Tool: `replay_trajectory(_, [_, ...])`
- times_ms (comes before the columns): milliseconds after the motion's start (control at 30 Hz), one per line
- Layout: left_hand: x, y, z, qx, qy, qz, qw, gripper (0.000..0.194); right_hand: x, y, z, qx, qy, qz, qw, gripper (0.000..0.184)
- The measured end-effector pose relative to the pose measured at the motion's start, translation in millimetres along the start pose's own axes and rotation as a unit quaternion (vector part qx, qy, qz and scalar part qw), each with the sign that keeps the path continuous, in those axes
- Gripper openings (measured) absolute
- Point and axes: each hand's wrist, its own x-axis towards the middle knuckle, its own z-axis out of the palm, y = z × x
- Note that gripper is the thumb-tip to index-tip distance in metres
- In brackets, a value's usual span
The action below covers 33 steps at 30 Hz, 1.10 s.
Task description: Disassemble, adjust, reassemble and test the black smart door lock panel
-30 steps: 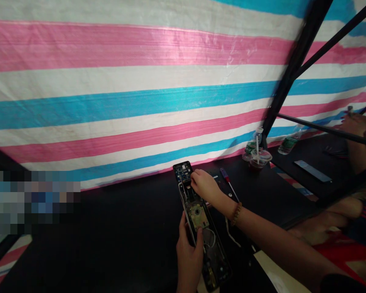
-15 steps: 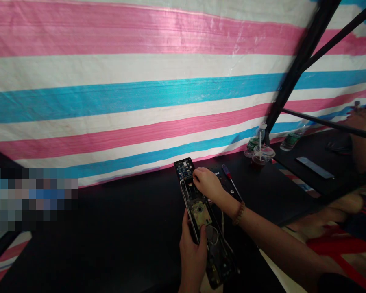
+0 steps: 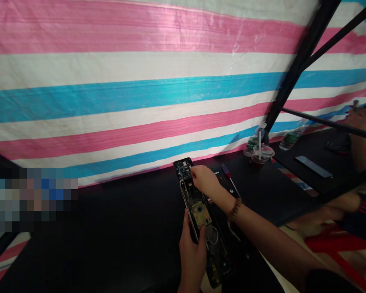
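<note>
A long, narrow black electronic device [image 3: 200, 213] lies opened up, its inside facing me. Near its far end sits a blue circuit board [image 3: 183, 170], with a metal plate around the middle and white wires along the side and lower part. My left hand [image 3: 192, 256] grips the lower half, thumb on top and fingers along the left edge. At the upper right, beside the circuit board, my right hand [image 3: 205, 179] is closed with fingertips pinched; what they hold is hidden. Right of that hand lies a screwdriver [image 3: 228, 175] with a purple and red handle.
The black table [image 3: 125, 228] stretches left. A lidded plastic cup [image 3: 262, 154] with straw and a plastic bottle [image 3: 251, 144] stand at the back right. Beyond a black metal frame [image 3: 288, 85], a flat grey panel [image 3: 313, 167] lies on another table near other people. Striped sheeting hangs behind.
My right hand has shifted slightly left and up along the device. A white wire right of the device now sits differently. My left hand keeps its hold.
</note>
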Motion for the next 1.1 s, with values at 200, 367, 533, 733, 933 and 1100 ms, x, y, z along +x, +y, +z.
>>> replay_trajectory(200, [1.6, 6.1, -0.8, 0.004, -0.005, -0.009, 1.000, 0.070, -6.9, 6.9, 7.6, 0.051, 0.045, -0.026, 0.997, 0.018])
replay_trajectory(367, [1.9, 6.0, -1.4, -0.003, -0.009, -0.001, 1.000, 0.070, -30.4, 26.6, 17.7, 0.184, 0.101, -0.010, 0.978, 0.022])
replay_trajectory(533, [2.8, 9.3, -3.0, -0.024, -0.005, -0.024, 0.999, 0.071, -86.7, 37.1, 25.1, 0.295, 0.041, 0.038, 0.954, 0.016])
replay_trajectory(733, [6.9, 13.8, -2.6, -0.058, 0.001, -0.025, 0.998, 0.071, -154.5, 38.8, 30.3, 0.342, 0.053, 0.049, 0.937, 0.030])
replay_trajectory(933, [11.0, 9.0, -2.1, -0.026, 0.029, -0.002, 0.999, 0.072, -185.9, 87.6, 27.6, 0.230, 0.180, 0.112, 0.950, 0.026])
replay_trajectory(1100, [-2.1, 30.1, -10.2, 0.059, 0.123, 0.114, 0.984, 0.056, -232.9, 124.0, 48.9, 0.206, 0.134, 0.120, 0.962, 0.034])
